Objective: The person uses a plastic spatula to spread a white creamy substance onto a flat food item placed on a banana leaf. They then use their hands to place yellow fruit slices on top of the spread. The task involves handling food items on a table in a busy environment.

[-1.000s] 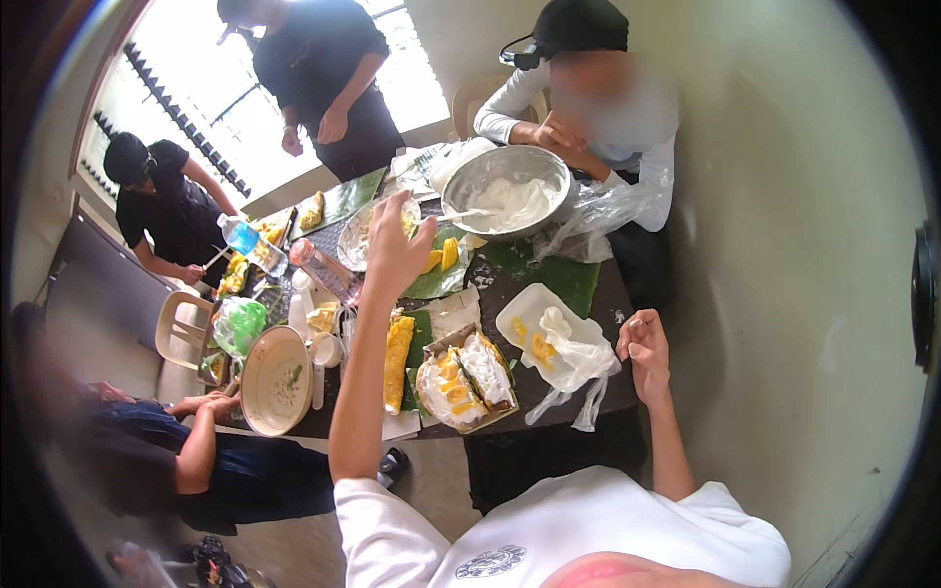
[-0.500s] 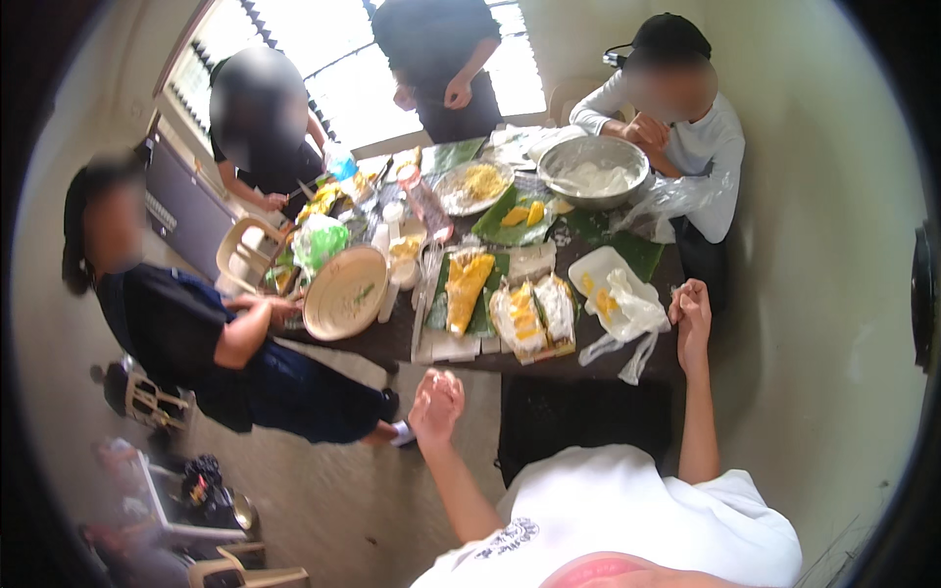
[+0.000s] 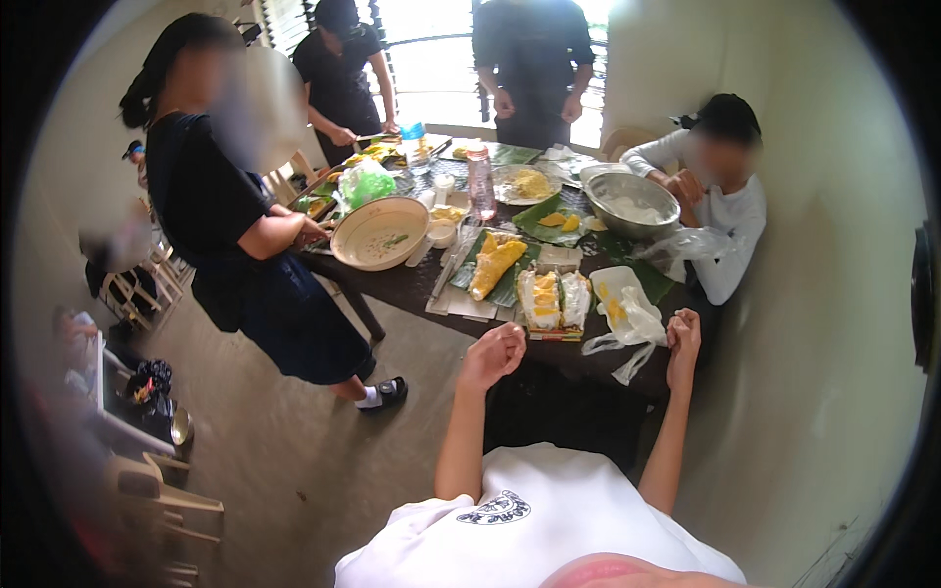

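Observation:
My left hand [image 3: 493, 355] is raised in front of the table's near edge, its fingers curled in with nothing visible in them. Closest to it is a box [image 3: 555, 302] of creamy white food with yellow strips. My right hand [image 3: 683, 345], fingers bent and also without a visible object, hovers by the table edge. Beside that hand a white foam tray [image 3: 610, 284] with yellow pieces lies partly under a crumpled clear plastic bag [image 3: 639, 328]. Left of the box, a yellow fruit-topped roll [image 3: 497, 267] rests on a banana leaf [image 3: 469, 276].
A large metal bowl [image 3: 635, 204] of white mixture stands at the far right, near a seated person [image 3: 725, 216]. Someone standing at left touches a wide beige basin [image 3: 380, 235]. Two more people are across the table. Plates, glasses and a green bag [image 3: 367, 184] crowd the tabletop.
The view has shifted. My left hand has moved right, closer to the food box, and my right hand is slightly lower. The far-right person's head tilts lower.

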`<move>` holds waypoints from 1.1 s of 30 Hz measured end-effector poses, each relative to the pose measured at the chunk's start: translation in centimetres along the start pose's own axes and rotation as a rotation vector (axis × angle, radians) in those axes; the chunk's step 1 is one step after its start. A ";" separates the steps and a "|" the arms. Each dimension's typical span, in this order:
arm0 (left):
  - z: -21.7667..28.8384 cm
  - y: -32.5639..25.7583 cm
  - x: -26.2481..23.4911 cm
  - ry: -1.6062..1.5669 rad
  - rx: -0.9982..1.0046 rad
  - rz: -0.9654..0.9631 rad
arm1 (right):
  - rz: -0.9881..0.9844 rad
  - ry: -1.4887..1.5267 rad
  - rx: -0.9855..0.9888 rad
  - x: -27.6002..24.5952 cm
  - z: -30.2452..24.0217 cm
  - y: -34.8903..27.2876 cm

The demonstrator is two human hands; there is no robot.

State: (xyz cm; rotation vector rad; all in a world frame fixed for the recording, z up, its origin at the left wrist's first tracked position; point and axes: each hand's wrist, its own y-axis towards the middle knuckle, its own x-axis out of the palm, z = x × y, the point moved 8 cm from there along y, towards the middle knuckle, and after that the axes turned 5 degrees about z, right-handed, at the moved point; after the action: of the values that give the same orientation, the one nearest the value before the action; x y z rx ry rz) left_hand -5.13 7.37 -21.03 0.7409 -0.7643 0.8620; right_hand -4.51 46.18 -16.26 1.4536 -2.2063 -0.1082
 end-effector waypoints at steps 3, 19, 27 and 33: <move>-1.1 0.1 -3.2 -0.067 -0.008 0.205 | 0.001 -0.048 0.007 0.9 1.3 0.2; -2.4 0.9 -1.7 0.227 0.114 0.320 | 0.112 -0.408 -0.049 -3.0 2.6 2.5; -2.6 1.1 -1.6 0.151 -0.041 0.220 | 0.024 -0.328 -0.107 -3.8 2.5 3.1; -1.4 -0.3 1.1 -0.048 -0.017 0.012 | 0.006 -0.346 -0.109 -2.9 1.7 1.5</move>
State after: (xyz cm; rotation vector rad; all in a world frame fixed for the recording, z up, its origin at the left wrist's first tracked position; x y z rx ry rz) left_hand -4.07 8.77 -20.92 0.7447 -0.8180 0.8499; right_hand -5.62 49.10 -18.29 1.4551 -2.4307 -0.5044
